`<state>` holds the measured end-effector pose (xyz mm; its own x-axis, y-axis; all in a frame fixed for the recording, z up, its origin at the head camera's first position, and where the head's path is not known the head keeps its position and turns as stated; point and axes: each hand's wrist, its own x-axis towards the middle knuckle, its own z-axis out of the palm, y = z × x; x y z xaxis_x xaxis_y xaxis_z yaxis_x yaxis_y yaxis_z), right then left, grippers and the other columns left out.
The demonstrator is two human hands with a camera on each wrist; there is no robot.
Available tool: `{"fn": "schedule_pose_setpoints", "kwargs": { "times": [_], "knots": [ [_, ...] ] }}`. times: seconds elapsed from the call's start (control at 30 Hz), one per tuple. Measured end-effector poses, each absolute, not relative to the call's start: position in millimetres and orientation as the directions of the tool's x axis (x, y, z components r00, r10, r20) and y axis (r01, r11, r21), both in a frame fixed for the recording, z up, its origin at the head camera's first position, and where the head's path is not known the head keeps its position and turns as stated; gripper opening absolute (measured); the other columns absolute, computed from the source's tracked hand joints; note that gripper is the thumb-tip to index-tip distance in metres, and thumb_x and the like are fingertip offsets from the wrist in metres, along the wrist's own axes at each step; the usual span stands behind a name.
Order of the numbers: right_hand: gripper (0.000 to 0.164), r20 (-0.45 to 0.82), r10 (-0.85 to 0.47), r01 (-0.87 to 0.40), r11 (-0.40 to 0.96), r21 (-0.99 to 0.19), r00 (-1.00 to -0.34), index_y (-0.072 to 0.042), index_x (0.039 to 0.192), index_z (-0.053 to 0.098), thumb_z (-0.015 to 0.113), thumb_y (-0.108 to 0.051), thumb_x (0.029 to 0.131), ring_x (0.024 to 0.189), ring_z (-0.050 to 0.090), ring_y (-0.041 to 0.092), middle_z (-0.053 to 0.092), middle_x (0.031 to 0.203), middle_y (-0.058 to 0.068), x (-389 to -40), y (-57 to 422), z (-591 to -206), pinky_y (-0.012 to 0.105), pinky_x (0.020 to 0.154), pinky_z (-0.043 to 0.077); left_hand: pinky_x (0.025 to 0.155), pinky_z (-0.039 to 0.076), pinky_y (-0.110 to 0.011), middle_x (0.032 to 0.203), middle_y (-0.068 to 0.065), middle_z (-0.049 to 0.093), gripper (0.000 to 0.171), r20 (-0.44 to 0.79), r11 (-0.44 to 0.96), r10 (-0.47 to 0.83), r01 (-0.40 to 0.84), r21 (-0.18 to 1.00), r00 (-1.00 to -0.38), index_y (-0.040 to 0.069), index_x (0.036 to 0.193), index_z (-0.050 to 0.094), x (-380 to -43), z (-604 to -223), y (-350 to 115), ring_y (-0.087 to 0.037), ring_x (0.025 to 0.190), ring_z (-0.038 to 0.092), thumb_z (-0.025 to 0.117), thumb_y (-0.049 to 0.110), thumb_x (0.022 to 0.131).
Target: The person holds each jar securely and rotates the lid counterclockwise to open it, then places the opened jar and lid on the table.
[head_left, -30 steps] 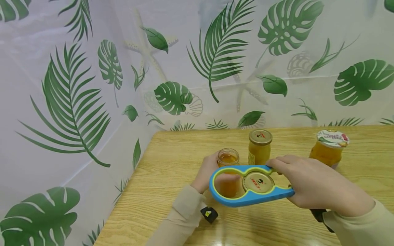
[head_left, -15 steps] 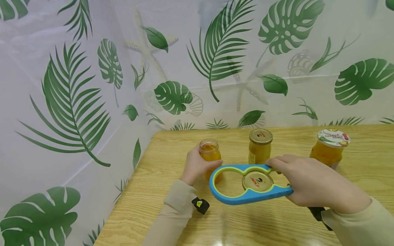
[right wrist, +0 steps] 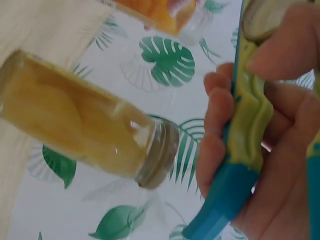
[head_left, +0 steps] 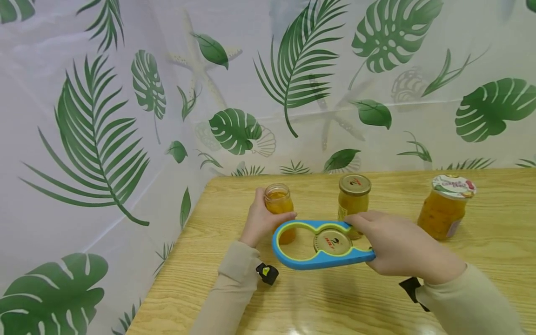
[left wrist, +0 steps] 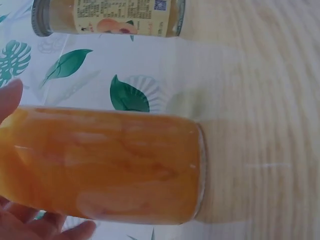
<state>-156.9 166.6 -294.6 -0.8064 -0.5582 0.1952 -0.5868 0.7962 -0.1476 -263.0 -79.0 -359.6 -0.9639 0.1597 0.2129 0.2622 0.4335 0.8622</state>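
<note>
Soft, diffuse light; wrist views blurry

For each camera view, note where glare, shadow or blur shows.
Head view: glare on the table at the bottom, faint shadow below the blue opener; left wrist: table grain soft, dull reflections on the orange jar; right wrist: blurred, white glints on the yellow jar.

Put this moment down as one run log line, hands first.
left hand: holds open jar | right hand: grips blue opener | gold lid: in opener's ring
</note>
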Motion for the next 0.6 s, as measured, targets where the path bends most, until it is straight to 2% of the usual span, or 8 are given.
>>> {"fn": "schedule_pose_setpoints", "kwargs": {
  "times": [0.1, 0.23, 0.33, 0.47, 0.6],
  "knots": [
    [0.059, 0.224, -0.536, -0.573, 0.805, -0.156, -0.814, -0.003, 0.112, 0.054, 0.071, -0.006, 0.056, 0.068, 0.052, 0.011, 0.058, 0.091, 0.003, -157.7, 156.7, -299.3, 0.026, 0.052, 0.042, 0.081, 0.042, -0.037, 0.107, -0.008, 0.049, 0.06, 0.249, 0.479, 0.168, 0.299, 0.825, -0.954, 0.009, 0.114, 0.045, -264.1, -358.0, -83.0, -0.024, 0.097, 0.047, 0.078, 0.026, 0.066],
    [0.056, 0.22, -0.493, -0.537, 0.806, -0.249, -0.842, -0.003, 0.111, 0.053, 0.069, -0.005, 0.058, 0.075, 0.054, 0.014, 0.059, 0.092, 0.005, -160.1, 144.9, -306.9, 0.029, 0.056, 0.044, 0.077, 0.042, -0.035, 0.105, -0.009, 0.045, 0.05, 0.289, 0.505, 0.164, 0.332, 0.796, -0.943, 0.008, 0.113, 0.052, -265.3, -357.1, -86.0, -0.025, 0.096, 0.043, 0.075, 0.018, 0.071],
    [0.053, 0.197, -0.474, -0.513, 0.789, -0.337, -0.858, -0.003, 0.111, 0.053, 0.068, -0.003, 0.06, 0.074, 0.053, 0.014, 0.059, 0.092, 0.004, -161.1, 136.4, -312.0, 0.03, 0.058, 0.044, 0.077, 0.044, -0.035, 0.107, -0.007, 0.047, 0.053, 0.28, 0.464, 0.153, 0.319, 0.827, -0.948, 0.009, 0.116, 0.05, -265.0, -356.4, -84.9, -0.023, 0.097, 0.044, 0.076, 0.017, 0.07],
    [0.052, 0.193, -0.435, -0.475, 0.775, -0.418, -0.879, -0.002, 0.111, 0.052, 0.067, -0.004, 0.061, 0.068, 0.05, 0.012, 0.059, 0.089, 0.004, -161.0, 124.5, -317.4, 0.029, 0.056, 0.043, 0.085, 0.041, -0.039, 0.114, -0.001, 0.052, 0.058, 0.251, 0.395, 0.122, 0.279, 0.875, -0.96, 0.014, 0.119, 0.046, -264.3, -356.6, -83.7, -0.021, 0.106, 0.045, 0.075, 0.021, 0.07],
    [0.049, 0.2, -0.391, -0.435, 0.731, -0.525, -0.898, 0.002, 0.111, 0.05, 0.064, -0.001, 0.063, 0.065, 0.048, 0.012, 0.056, 0.083, 0.004, -159.7, 113.3, -322.5, 0.028, 0.054, 0.042, 0.088, 0.04, -0.042, 0.119, -0.006, 0.052, 0.052, 0.292, 0.406, 0.116, 0.313, 0.858, -0.949, 0.012, 0.121, 0.047, -267.4, -358.9, -85.7, -0.024, 0.106, 0.049, 0.071, 0.018, 0.075]
  ]
}}
